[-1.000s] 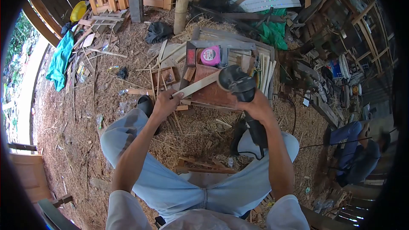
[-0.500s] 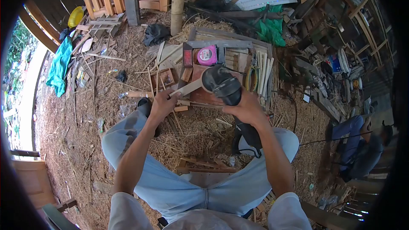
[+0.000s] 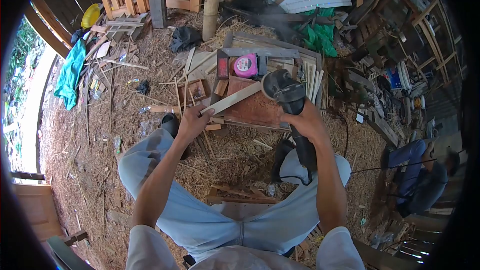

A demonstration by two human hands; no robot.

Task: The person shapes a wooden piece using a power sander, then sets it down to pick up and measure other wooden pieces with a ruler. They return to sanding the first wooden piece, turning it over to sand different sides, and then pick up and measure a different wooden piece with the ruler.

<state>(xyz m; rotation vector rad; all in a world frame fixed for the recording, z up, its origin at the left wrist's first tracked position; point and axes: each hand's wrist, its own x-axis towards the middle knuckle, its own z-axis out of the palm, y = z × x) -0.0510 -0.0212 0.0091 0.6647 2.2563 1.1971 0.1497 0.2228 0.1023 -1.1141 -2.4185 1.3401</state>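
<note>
My left hand (image 3: 192, 124) grips the near end of a flat, pale wood strip (image 3: 234, 98), which slants up to the right. My right hand (image 3: 309, 120) is wrapped round the black body of an angle grinder (image 3: 303, 151). The grinder's round disc overlaps the strip's far end in this view. Below both lies a reddish-brown board (image 3: 252, 106) on a low wooden work surface. A pink tape measure (image 3: 245, 65) sits just behind the strip.
Thin wood strips (image 3: 313, 81) lie at the work surface's right side. A small wooden box (image 3: 192, 91) stands on the left. Wood shavings cover the ground. A dark cord (image 3: 345, 125) runs at right, where another person (image 3: 425, 180) crouches. Dust hangs beyond the grinder.
The grinder has moved right along the strip to its far end, baring more of the strip and the board. The left hand has barely moved. Dust now shows behind the work surface.
</note>
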